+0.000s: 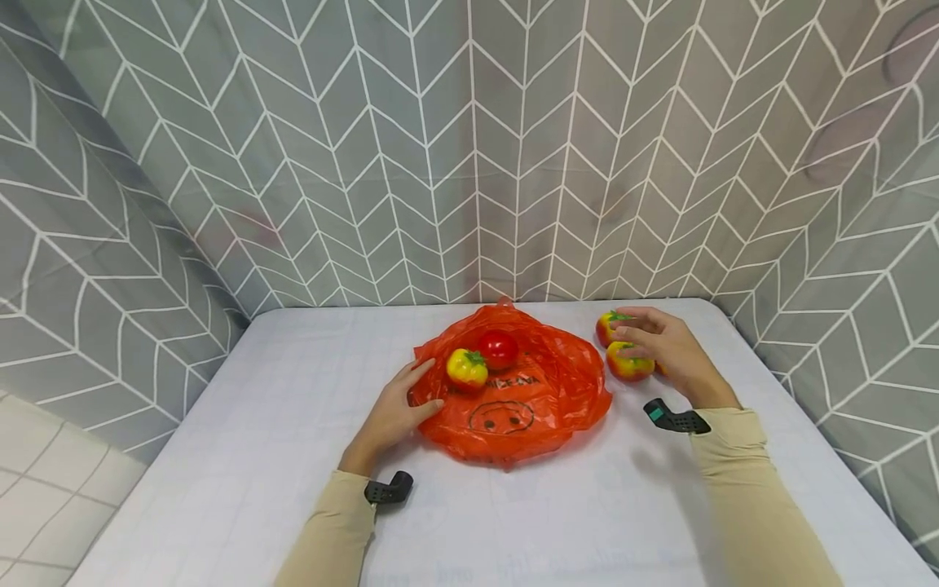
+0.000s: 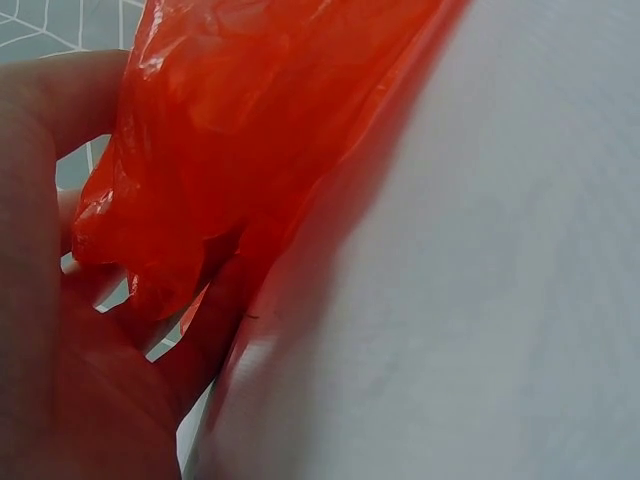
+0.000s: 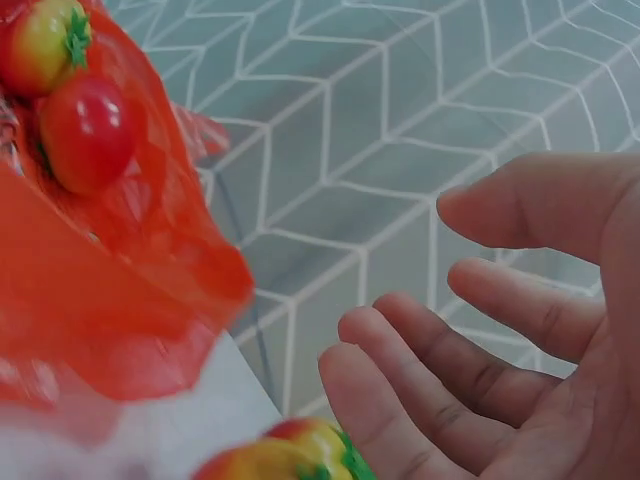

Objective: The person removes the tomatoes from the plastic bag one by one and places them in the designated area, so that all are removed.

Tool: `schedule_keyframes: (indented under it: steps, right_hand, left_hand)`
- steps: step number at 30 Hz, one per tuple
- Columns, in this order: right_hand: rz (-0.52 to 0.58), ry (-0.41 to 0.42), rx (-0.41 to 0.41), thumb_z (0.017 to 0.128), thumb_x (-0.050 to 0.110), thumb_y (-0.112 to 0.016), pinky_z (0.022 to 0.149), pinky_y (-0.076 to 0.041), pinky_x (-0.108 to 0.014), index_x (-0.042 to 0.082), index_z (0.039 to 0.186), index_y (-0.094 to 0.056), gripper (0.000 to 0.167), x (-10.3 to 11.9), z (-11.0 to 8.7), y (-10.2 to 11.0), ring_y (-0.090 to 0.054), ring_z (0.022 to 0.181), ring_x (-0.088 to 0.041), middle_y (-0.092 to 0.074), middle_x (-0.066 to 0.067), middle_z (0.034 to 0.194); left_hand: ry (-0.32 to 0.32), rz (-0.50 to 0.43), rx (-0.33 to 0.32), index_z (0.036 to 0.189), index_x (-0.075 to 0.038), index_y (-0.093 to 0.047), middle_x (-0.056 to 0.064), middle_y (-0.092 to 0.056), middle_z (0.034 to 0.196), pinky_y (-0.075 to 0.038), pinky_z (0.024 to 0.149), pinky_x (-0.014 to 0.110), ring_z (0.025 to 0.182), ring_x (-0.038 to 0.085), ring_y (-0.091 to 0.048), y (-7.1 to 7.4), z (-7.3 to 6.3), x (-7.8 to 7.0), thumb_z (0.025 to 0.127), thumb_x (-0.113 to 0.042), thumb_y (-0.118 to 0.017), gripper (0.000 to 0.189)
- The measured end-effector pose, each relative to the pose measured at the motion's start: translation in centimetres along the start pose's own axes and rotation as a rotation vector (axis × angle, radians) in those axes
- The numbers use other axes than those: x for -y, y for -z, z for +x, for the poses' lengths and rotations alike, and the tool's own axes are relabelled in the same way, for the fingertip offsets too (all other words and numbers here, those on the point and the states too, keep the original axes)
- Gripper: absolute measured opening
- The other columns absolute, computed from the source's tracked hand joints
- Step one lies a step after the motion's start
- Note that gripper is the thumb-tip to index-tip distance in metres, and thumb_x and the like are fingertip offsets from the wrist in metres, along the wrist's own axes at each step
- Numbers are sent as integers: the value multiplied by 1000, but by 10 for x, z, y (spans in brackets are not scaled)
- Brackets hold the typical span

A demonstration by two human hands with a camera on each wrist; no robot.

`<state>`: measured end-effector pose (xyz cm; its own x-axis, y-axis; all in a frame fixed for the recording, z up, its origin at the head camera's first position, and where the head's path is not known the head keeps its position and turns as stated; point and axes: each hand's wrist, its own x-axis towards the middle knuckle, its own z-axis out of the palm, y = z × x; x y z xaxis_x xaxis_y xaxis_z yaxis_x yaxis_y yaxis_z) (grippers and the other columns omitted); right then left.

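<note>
A red plastic bag (image 1: 557, 408) with black print lies spread on the table. On it, a yellow-and-red bell pepper (image 1: 467, 368) sits beside a shiny red tomato (image 1: 499, 349). My left hand (image 1: 396, 412) touches the bag's left edge with thumb and fingers spread; in the left wrist view, crumpled plastic (image 2: 240, 130) lies against the fingers. My right hand (image 1: 671, 350) hovers at two more yellow-and-red peppers (image 1: 631, 363), its fingers loosely bent. In the right wrist view that hand (image 3: 480, 370) has nothing between thumb and fingers. An orange bit beside it is mostly hidden.
A white cloth covers the table (image 1: 308, 367). Behind and at both sides hangs a grey curtain (image 1: 440, 163) with white zigzag lines. Each wrist wears a black band (image 1: 671, 418). White tiles (image 1: 51, 465) show at the lower left.
</note>
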<state>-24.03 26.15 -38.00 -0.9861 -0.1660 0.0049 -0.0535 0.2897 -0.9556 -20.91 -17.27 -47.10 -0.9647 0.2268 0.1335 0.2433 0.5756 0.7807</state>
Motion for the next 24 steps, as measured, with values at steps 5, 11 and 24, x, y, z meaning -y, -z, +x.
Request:
schedule_keyframes:
  steps: [5, 11, 24]
  right_hand:
    - [19, 37, 66, 100, 23, -63, 93, -54, -48, -3, 144, -46, 54, 6, 9, -18, -61, 116, -38, -52, -30, 137]
    - [7, 35, 181, 99, 22, -65, 90, -55, -50, -3, 141, -49, 52, 16, 23, -40, -57, 120, -46, -52, -31, 136]
    - [144, -24, 383, 98, 14, -64, 90, -54, -57, -7, 143, -45, 53, 13, 42, -91, -48, 124, -54, -46, -31, 141]
  left_hand:
    - [26, 4, 5, 153, -19, -44, 12, -33, 159, -26, 115, 61, 146, 37, -29, 1, -1, -1, 89, -30, -73, 72]
    - [48, 4, 8, 154, -21, -43, 10, -32, 160, -26, 114, 61, 146, 36, -29, 0, 1, -1, 88, -31, -73, 73]
    - [41, -4, 11, 154, -21, -43, 12, -31, 160, -25, 114, 63, 147, 37, -28, 0, 0, -2, 88, -31, -73, 73]
